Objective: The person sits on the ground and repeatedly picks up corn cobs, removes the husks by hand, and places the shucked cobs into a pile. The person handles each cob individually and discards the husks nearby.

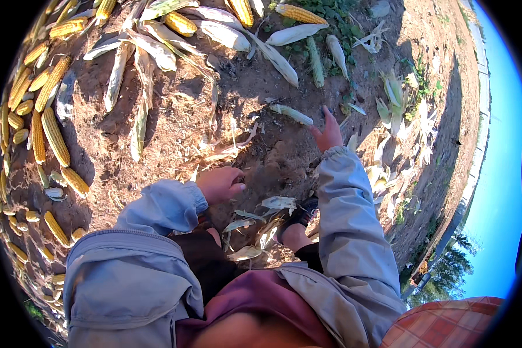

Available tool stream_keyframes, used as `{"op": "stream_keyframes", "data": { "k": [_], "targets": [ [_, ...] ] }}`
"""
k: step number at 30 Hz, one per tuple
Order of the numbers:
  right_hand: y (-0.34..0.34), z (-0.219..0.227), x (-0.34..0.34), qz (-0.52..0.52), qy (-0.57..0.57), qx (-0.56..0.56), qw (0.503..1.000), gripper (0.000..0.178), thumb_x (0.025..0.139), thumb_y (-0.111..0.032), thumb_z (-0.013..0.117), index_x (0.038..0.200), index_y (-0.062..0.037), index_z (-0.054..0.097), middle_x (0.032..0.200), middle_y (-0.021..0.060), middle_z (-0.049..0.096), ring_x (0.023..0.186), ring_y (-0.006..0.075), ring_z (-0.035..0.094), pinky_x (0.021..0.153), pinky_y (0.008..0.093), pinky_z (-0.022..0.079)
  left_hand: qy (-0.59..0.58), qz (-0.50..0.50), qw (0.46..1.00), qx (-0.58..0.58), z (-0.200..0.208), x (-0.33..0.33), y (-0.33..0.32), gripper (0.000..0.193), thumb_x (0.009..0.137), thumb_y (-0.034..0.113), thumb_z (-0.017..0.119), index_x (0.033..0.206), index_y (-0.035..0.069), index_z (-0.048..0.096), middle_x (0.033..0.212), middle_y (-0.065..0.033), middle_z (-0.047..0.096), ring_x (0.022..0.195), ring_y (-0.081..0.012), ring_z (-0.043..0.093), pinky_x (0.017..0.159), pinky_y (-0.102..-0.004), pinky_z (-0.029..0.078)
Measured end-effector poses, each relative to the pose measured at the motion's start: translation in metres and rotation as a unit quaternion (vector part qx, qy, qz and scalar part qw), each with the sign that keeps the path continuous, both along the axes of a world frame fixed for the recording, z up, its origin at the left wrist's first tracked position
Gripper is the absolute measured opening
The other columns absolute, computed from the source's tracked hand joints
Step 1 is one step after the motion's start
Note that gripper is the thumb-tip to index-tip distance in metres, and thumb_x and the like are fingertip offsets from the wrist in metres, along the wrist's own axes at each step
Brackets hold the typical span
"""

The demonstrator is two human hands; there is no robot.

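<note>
My right hand reaches forward over the soil, its fingers apart and one stretched out ahead. Beside its fingertips is a slim pale green-white ear of corn; whether the hand touches its near end I cannot tell. Close to my body, my left hand is held low with its fingers curled and the thumb pointing right. Anything inside those fingers is hidden. Loose dry husks lie between my feet, just right of the left hand.
Bare yellow corn cobs spread along the left. Ahead lie ears in pale husks, a green ear and leafy weeds. Torn husks litter the right. My shoe stands near the husks. A red checked cloth shows at lower right.
</note>
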State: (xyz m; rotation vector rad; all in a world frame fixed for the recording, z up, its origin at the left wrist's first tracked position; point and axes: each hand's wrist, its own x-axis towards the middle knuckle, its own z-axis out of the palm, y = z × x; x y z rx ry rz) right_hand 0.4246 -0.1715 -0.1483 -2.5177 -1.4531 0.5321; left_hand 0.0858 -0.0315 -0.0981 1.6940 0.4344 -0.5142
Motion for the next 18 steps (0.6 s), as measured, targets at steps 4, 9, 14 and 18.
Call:
{"op": "stream_keyframes", "data": {
  "k": [4, 9, 14, 18],
  "targets": [
    [0.027, -0.042, -0.036, 0.029, -0.020, -0.186, 0.982, 0.056, 0.070, -0.024, 0.067, 0.120, -0.0102, 0.045, 0.107, 0.0142, 0.053, 0.102, 0.0333, 0.049, 0.086, 0.0429, 0.041, 0.029, 0.013, 0.999, 0.013, -0.002, -0.025, -0.002, 0.040, 0.082, 0.033, 0.052, 0.106, 0.002, 0.052, 0.096, -0.0156, 0.057, 0.090, -0.0308, 0.055, 0.079, -0.0388, 0.043],
    [0.013, -0.015, -0.018, -0.130, 0.135, -0.076, 0.979, 0.033, 0.070, -0.024, 0.062, 0.097, -0.0065, 0.058, 0.090, 0.0105, 0.059, 0.079, 0.0278, 0.057, 0.070, 0.0364, 0.046, 0.042, 0.089, 0.995, -0.028, -0.017, -0.049, -0.017, 0.040, 0.079, 0.036, 0.053, 0.101, 0.003, 0.057, 0.094, -0.0169, 0.061, 0.090, -0.0334, 0.057, 0.078, -0.0420, 0.044],
    [0.105, 0.055, -0.115, -0.457, 0.358, 0.076, 0.811, 0.029, 0.079, -0.016, 0.055, 0.106, -0.0074, 0.051, 0.088, 0.0033, 0.057, 0.072, 0.0133, 0.055, 0.052, 0.0272, 0.046, 0.032, 0.056, 0.994, -0.084, -0.021, -0.050, -0.011, 0.041, 0.080, 0.037, 0.053, 0.106, 0.005, 0.055, 0.099, -0.0153, 0.059, 0.089, -0.0301, 0.057, 0.078, -0.0389, 0.044],
    [0.190, 0.134, -0.298, 0.087, 0.633, -0.026, 0.769, 0.046, 0.079, -0.010, 0.063, 0.121, -0.0024, 0.044, 0.105, 0.0066, 0.054, 0.089, 0.0135, 0.053, 0.078, 0.0270, 0.044, 0.023, 0.102, 0.991, -0.087, -0.010, -0.062, 0.014, 0.037, 0.079, 0.031, 0.056, 0.106, 0.006, 0.055, 0.101, -0.0144, 0.058, 0.092, -0.0286, 0.056, 0.080, -0.0375, 0.043]
  ]
}}
